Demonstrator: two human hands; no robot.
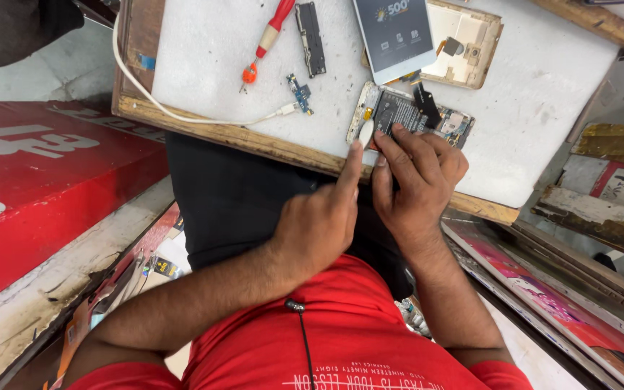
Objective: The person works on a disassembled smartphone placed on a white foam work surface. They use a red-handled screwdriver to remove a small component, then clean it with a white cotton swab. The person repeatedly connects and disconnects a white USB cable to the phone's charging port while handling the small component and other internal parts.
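A person's 2 bare hands work on an opened phone (412, 118) lying at the front edge of a wooden-framed worktop (204, 128) covered by a white, slightly pebbled mat.

The left hand (321, 225) is loosely curled with its forefinger stretched out, the fingertip pressing a small white oval pick (365, 133) against the phone's near end; the right hand (417, 180) rests its spread fingers on the exposed dark boards and metal frame, gripping nothing that can be made out. Toward the back edge lie a red-handled screwdriver (269, 36) with an orange collar, a narrow black strip part (311, 29), a flat white-bordered screen panel (395, 32) and a pale gold back shell (471, 43). A white cable (182, 115) curves along the left edge to a small blue circuit board (300, 93).
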